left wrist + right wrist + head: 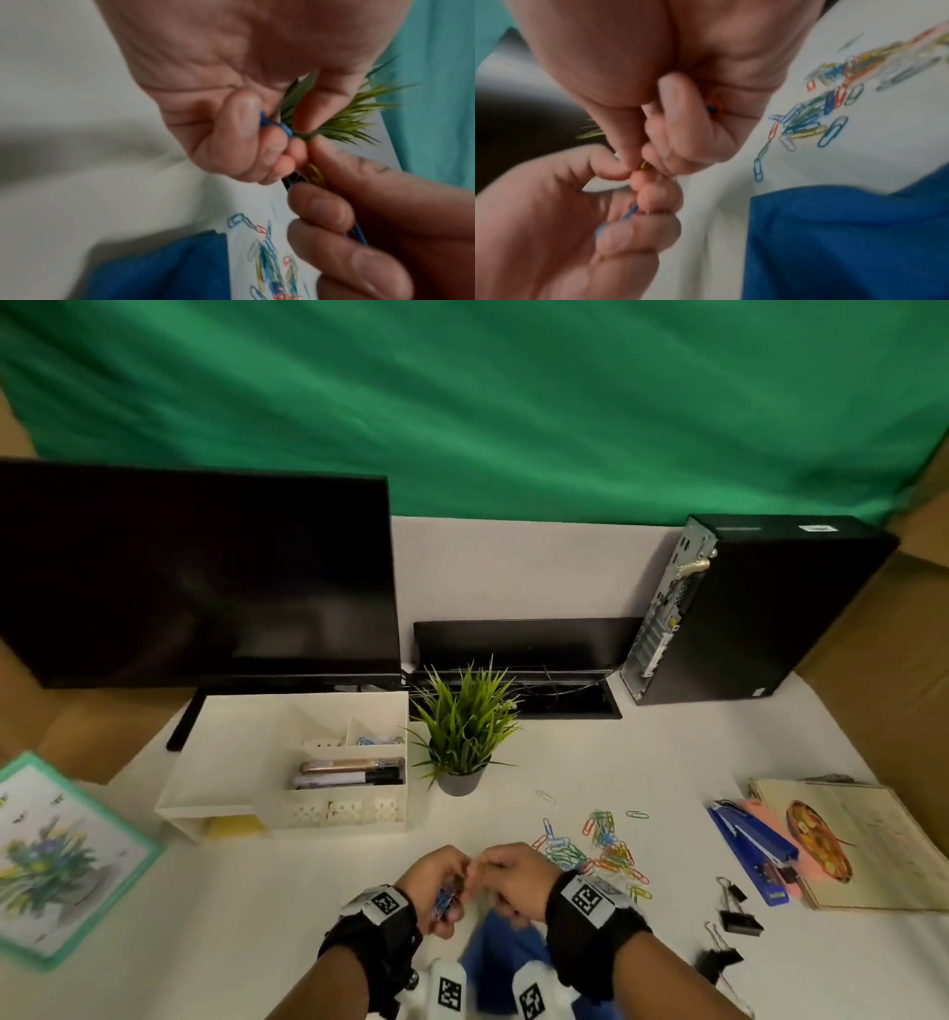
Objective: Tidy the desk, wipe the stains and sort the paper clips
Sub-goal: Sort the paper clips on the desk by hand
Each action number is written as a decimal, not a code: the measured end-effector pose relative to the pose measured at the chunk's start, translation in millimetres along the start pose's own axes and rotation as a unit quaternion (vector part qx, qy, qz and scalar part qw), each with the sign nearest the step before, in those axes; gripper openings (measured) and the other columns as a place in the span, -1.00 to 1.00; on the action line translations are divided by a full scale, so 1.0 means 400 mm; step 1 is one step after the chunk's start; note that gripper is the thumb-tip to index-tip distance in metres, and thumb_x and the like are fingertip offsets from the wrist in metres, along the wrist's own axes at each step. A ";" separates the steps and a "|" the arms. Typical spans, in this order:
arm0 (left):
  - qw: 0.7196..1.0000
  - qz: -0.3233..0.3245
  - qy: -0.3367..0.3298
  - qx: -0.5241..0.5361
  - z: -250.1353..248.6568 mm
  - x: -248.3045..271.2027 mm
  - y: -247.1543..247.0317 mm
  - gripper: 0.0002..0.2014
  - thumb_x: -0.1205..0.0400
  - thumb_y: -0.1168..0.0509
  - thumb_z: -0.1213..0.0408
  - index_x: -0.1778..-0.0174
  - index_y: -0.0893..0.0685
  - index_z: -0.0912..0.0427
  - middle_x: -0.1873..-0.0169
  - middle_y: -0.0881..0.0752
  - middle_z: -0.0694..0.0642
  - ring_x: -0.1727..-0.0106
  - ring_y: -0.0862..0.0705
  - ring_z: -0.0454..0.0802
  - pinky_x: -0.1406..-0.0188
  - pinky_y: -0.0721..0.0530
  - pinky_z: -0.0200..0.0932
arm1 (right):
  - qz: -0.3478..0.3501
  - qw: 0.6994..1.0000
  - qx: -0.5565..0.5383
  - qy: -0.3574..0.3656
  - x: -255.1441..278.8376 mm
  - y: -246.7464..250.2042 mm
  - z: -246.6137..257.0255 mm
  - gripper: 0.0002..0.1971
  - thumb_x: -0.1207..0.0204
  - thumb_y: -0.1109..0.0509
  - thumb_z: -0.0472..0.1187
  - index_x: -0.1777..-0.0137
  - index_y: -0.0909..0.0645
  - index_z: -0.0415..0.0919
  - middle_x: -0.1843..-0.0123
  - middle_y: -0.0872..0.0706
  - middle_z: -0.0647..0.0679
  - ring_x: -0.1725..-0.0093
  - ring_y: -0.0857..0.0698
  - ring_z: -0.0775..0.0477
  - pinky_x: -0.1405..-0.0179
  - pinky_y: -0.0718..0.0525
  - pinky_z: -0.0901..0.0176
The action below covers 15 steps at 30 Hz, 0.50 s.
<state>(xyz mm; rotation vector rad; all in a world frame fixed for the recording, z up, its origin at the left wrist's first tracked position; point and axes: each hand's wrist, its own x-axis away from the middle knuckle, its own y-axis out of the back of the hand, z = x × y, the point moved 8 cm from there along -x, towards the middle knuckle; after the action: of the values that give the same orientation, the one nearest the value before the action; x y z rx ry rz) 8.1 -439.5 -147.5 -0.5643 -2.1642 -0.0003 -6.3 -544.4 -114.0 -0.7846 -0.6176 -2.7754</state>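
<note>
Left hand [440, 880] gripped blue clips [442, 900]; right hand [513, 875] pinched a clip, colour unclear. The loose paper clips [598, 852] lay right of centre, nearer the right hand.

Black monitor [195, 577], screen dark, at rear left of surface. Black computer tower [755, 613] upright at rear right, rear panel facing left. Open cable tray [524, 660] between monitor and tower. Small potted plant [462, 737] in grey pot, near centre, just in front of tray. Green backdrop [513, 403] behind. Picture of flowers with green border [56, 860] at far left, tilted.
</note>
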 end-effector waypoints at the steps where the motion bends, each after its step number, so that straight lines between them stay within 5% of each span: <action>1: 1.000 -0.018 0.011 -0.012 0.007 0.004 0.023 -0.74 -0.50 -0.11 0.34 0.54 -0.46 0.17 0.61 -0.42 0.07 0.68 -0.27 -0.07 0.64 -0.09 -0.43 | 0.004 1.000 0.013 -0.025 -0.006 0.001 -0.003 -0.71 -0.65 -0.25 -0.07 0.33 -0.57 -0.02 0.51 -0.50 0.04 0.63 -0.45 0.15 0.66 -0.43 0.35; 7: 0.995 -0.091 0.028 -0.012 0.035 0.047 0.171 -0.74 -0.67 -0.17 0.24 0.36 -0.42 0.16 0.63 -0.35 0.02 0.65 -0.26 -0.10 0.67 -0.11 -0.44 | 0.046 0.982 0.121 -0.134 -0.062 -0.029 0.056 -0.60 -0.59 -0.20 0.18 0.29 -0.50 -0.13 0.43 -0.52 0.00 0.54 -0.43 0.06 0.61 -0.38 0.32; 11: 0.992 -0.106 0.015 0.065 0.032 0.085 0.263 -0.75 -0.67 -0.22 0.28 0.34 -0.46 0.20 0.63 -0.38 0.05 0.61 -0.33 -0.06 0.62 -0.21 -0.39 | 0.037 0.990 -0.025 -0.137 -0.111 -0.084 0.175 -0.57 -0.53 -0.30 0.24 0.29 -0.41 -0.12 0.51 -0.45 0.03 0.67 -0.31 0.12 0.71 -0.23 0.45; 15: 0.986 -0.127 -0.006 0.110 0.010 0.120 0.363 -0.81 -0.65 -0.21 0.45 0.29 -0.59 0.28 0.54 -0.53 0.17 0.57 -0.46 0.02 0.55 -0.36 -0.29 | 0.001 0.966 -0.246 -0.083 -0.186 -0.117 0.323 -0.65 -0.63 -0.31 -0.04 0.36 -0.46 -0.17 0.55 -0.43 0.00 0.72 -0.36 0.16 0.81 -0.29 0.44</action>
<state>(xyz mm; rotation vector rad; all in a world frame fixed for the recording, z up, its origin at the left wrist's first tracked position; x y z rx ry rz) 37.7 -289.6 -142.3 -0.1611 -2.1979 0.1022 101.5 -440.2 -69.8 -1.1151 0.0660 -2.9132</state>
